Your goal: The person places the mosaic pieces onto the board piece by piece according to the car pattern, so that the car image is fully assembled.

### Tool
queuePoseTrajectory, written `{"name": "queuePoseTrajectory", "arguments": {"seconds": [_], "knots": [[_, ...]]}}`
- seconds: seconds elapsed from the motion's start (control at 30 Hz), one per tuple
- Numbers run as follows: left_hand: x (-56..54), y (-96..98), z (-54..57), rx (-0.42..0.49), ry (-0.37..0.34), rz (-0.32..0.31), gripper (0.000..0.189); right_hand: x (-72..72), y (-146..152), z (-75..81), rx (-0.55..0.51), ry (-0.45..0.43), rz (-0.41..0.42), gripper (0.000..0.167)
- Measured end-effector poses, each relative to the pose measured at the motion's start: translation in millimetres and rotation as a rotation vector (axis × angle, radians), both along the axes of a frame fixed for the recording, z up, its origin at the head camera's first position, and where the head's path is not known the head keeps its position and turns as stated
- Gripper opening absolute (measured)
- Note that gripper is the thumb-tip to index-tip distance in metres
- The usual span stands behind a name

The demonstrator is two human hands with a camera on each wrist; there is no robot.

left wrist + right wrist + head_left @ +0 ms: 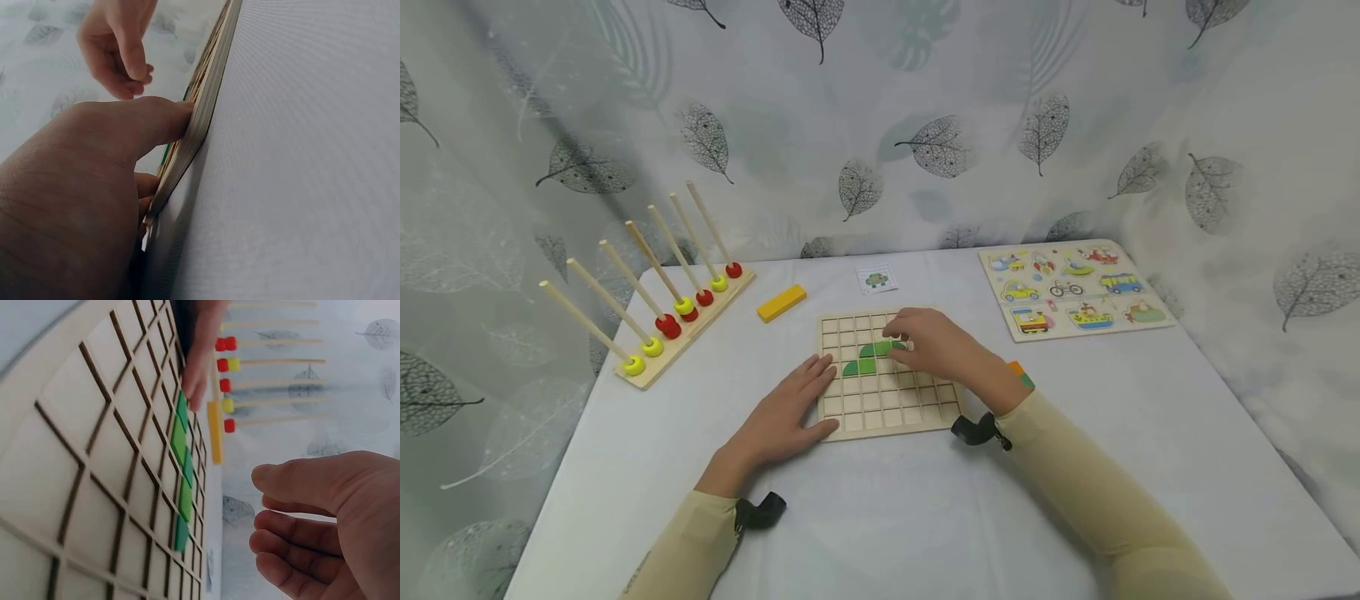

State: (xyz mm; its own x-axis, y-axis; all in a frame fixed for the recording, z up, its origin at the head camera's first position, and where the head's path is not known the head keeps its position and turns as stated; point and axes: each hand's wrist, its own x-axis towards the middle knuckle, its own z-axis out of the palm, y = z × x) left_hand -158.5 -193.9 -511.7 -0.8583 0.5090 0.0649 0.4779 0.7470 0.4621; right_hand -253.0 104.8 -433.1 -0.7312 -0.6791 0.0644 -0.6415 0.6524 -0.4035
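A wooden grid board (887,432) lies in the middle of the table. Several green tiles (867,365), some square and some with a rounded side, sit in its cells. My left hand (786,417) rests at the board's left edge, its thumb touching the side in the left wrist view. Above the tiles hovers my right hand (934,343), fingers loosely bent. The right wrist view shows that hand (312,525) away from the board, nothing between thumb and fingers. Partly hidden behind the right forearm are orange and green pieces (1021,373).
At the left stands a wooden peg rack (643,377) with red and yellow beads on tall rods. A yellow block (782,302) and a small picture card (876,279) lie beyond the board. A picture puzzle board (1051,309) lies at the back right, near the leaf-patterned curtain.
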Motion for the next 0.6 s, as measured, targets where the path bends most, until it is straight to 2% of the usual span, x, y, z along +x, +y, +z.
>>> {"name": "queuePoseTrajectory", "arguments": {"seconds": [0.23,0.4,0.6], "knots": [[1.5,0.4,2.6,0.005,-0.014,-0.001,0.086,3.6,33,12.8,-0.007,-0.017,-0.072,0.036],[2.0,0.5,3.7,-0.002,-0.003,0.001,0.086,3.0,60,17.8,-0.021,0.012,-0.098,0.036],[1.6,0.3,3.0,-0.005,0.0,0.002,0.087,3.2,87,23.4,0.019,0.011,-0.172,0.038]]}}
